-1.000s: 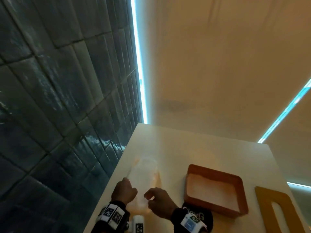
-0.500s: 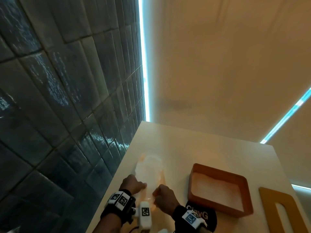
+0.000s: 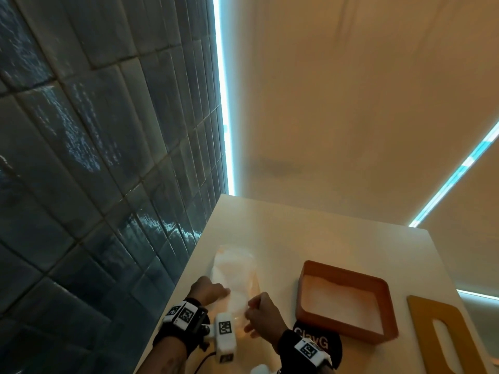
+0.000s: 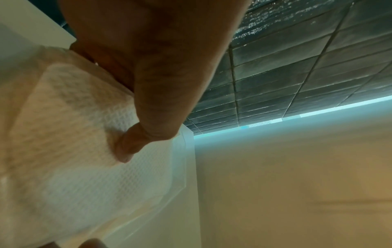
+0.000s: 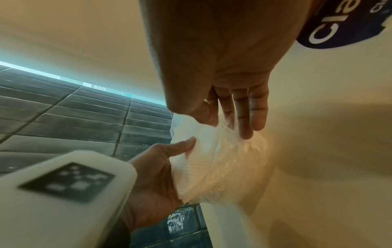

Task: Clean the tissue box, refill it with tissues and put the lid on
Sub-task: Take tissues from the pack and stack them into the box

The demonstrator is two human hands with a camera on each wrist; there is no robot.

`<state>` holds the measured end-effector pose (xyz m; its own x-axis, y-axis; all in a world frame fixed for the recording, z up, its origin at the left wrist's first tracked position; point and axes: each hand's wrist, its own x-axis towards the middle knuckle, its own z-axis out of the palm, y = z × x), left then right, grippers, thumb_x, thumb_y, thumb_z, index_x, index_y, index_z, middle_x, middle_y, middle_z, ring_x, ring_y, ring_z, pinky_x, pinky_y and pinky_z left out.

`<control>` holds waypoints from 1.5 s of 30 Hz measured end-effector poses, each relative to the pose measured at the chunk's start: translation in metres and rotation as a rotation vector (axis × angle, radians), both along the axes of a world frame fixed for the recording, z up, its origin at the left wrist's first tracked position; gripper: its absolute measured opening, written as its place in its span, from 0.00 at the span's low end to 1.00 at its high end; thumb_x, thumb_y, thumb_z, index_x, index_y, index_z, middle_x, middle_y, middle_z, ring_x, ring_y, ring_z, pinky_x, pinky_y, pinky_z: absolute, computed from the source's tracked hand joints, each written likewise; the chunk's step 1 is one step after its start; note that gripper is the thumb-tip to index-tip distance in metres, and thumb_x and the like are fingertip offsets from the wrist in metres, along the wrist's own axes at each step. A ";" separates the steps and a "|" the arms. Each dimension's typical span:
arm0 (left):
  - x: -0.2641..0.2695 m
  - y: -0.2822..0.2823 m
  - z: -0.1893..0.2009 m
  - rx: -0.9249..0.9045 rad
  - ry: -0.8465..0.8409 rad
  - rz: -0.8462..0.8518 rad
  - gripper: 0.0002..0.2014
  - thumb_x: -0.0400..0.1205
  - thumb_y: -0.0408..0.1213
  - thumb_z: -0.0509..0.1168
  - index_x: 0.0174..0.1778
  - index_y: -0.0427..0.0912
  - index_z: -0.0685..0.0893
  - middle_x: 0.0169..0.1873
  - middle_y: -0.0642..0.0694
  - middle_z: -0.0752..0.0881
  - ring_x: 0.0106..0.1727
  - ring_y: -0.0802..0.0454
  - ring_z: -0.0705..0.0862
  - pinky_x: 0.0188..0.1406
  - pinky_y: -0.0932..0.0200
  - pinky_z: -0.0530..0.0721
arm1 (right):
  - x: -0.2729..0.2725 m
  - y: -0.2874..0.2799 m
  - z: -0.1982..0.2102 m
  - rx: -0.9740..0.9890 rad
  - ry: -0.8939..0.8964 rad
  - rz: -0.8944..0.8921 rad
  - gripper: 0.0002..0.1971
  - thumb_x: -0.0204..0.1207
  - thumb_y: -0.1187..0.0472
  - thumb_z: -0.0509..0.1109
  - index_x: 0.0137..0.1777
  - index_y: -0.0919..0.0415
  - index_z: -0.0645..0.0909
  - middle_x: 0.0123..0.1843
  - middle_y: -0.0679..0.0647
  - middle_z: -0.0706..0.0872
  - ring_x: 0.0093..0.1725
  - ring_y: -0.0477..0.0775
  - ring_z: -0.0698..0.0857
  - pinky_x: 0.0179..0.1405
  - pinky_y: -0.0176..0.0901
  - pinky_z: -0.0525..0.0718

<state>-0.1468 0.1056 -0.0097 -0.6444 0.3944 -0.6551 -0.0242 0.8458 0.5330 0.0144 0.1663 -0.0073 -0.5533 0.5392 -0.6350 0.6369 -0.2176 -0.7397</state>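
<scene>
Down at the bottom middle of the head view, both hands are gripping the plastic-wrapped tissue pack (image 3: 235,276) on the white counter (image 3: 310,233); left hand (image 3: 208,291) pinching its near end, right hand (image 3: 263,315) clutching the wrapper; orange tissue box (image 3: 345,300) is sitting open just right, lid (image 3: 448,336) lying lower right.

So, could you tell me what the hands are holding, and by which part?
Both hold the tissue pack at its near end: left hand on the left edge, right hand pinching the plastic wrap.

We saw a pale table (image 3: 337,244) beside the tiled wall carrying a plastic-wrapped tissue pack (image 3: 235,276) at its left edge, an open orange box (image 3: 348,276), a slotted tan lid (image 3: 448,338) and a dark printed disc (image 3: 330,344)
</scene>
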 end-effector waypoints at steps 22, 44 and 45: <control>0.003 -0.015 0.016 0.302 -0.504 0.218 0.29 0.66 0.42 0.80 0.59 0.29 0.85 0.56 0.28 0.88 0.57 0.31 0.87 0.66 0.37 0.81 | -0.018 0.006 0.024 -0.443 0.286 -0.315 0.22 0.75 0.62 0.74 0.63 0.77 0.77 0.45 0.65 0.87 0.33 0.57 0.89 0.23 0.41 0.86; 0.028 -0.021 0.068 0.719 -0.893 0.177 0.45 0.62 0.69 0.70 0.53 0.25 0.84 0.37 0.24 0.90 0.35 0.31 0.91 0.28 0.46 0.91 | 0.021 0.022 0.052 -0.521 0.731 -0.110 0.30 0.65 0.71 0.77 0.70 0.67 0.76 0.62 0.74 0.82 0.62 0.73 0.82 0.60 0.63 0.84; 0.029 -0.022 0.062 0.727 -0.924 0.213 0.45 0.65 0.68 0.70 0.56 0.23 0.83 0.39 0.22 0.89 0.37 0.29 0.91 0.29 0.44 0.91 | 0.025 0.025 0.055 -0.513 0.749 -0.099 0.30 0.66 0.72 0.76 0.70 0.67 0.76 0.61 0.72 0.83 0.61 0.72 0.82 0.58 0.61 0.84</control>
